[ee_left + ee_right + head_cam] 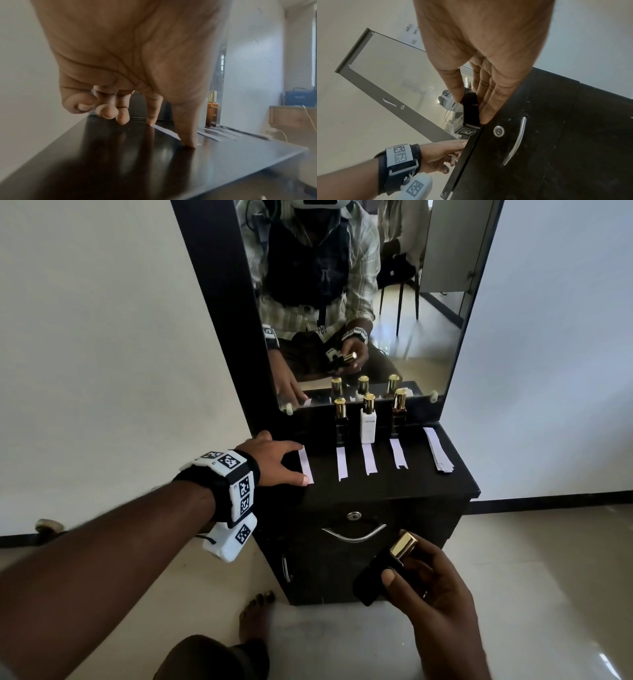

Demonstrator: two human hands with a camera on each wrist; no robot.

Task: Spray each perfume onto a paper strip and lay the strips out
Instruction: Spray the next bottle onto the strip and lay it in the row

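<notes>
Your right hand [488, 56] pinches a black bottle [470, 108] beside the cabinet door [556, 135]; your left hand [440, 154] reaches over the cabinet top's edge.

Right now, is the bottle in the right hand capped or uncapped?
Capped: the gold cap sits on the black bottle held tilted in the right hand.

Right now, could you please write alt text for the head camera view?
A person's left hand presses the leftmost paper strip onto a black dressing table while the right hand holds a gold-capped black perfume bottle below. Three bottles stand behind three more strips, spare strips at right.
</notes>
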